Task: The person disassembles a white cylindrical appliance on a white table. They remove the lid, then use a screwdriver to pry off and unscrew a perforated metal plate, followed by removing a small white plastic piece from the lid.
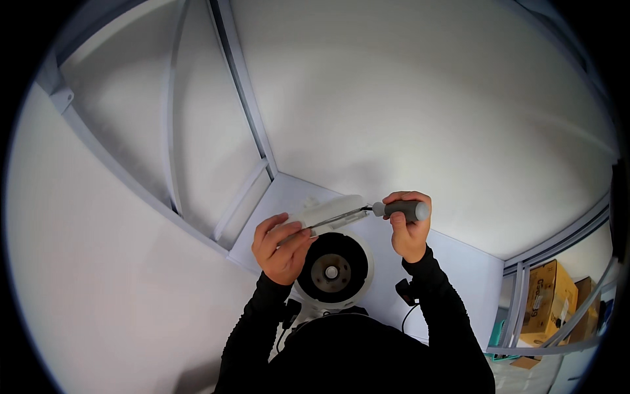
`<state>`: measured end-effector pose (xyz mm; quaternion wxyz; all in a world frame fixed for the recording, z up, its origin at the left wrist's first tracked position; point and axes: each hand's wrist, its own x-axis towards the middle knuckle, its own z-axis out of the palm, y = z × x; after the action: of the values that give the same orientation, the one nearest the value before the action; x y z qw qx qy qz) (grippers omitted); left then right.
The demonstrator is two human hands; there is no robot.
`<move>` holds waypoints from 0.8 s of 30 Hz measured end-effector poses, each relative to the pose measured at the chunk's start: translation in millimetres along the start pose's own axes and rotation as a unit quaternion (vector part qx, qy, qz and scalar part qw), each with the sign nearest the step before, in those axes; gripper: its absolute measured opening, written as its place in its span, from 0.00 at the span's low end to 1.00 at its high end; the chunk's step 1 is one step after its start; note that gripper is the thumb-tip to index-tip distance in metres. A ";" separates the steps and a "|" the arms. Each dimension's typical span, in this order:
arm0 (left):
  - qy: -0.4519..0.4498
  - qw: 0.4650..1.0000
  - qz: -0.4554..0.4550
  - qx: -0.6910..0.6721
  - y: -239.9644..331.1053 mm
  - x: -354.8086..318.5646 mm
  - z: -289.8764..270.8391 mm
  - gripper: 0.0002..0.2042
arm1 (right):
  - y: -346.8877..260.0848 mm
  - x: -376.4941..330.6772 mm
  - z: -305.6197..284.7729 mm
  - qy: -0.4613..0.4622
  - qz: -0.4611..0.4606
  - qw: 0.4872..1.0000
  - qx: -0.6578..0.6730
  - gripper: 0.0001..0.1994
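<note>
My left hand [281, 249] grips one end of a white rounded lid-like part [335, 209], tilted so that its grey underside edge faces me. In my right hand [411, 233] is a screwdriver [401, 210] with a grey handle, held level and pointing left. The screwdriver's tip is at the right end of the white part; whether it sits in a screw is too small to tell. Below both hands stands an open round white appliance body [369, 269], probably a rice cooker. Inside its dark cavity lies a round metal plate [320, 276] with a raised centre.
The appliance stands on a white table [453, 269] inside a grey metal frame [246, 98], against a pale wall. Cardboard boxes [550, 299] are beyond the frame at the right. Small dark devices with cables [405, 289] are by my wrists.
</note>
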<state>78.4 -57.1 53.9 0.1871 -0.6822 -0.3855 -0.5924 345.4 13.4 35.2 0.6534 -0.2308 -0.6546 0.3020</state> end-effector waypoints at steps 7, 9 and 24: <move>-0.004 1.000 -0.019 0.011 -4.6 -6.1 -1.3 0.14 | 1.7 -7.5 2.4 0.034 0.028 0.999 0.014 0.17; 0.001 0.999 -0.037 0.012 -6.2 -4.1 0.5 0.14 | -4.7 -7.7 -1.0 0.118 -0.035 0.992 0.020 0.19; 0.030 0.994 -0.100 -0.022 -22.8 11.0 9.1 0.13 | 26.5 6.2 9.6 -0.087 0.038 0.977 -0.190 0.15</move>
<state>67.4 -32.8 57.7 0.1231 -0.6262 -0.4333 -0.6364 333.1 35.7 21.5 0.5260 -0.3484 -0.7454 0.2153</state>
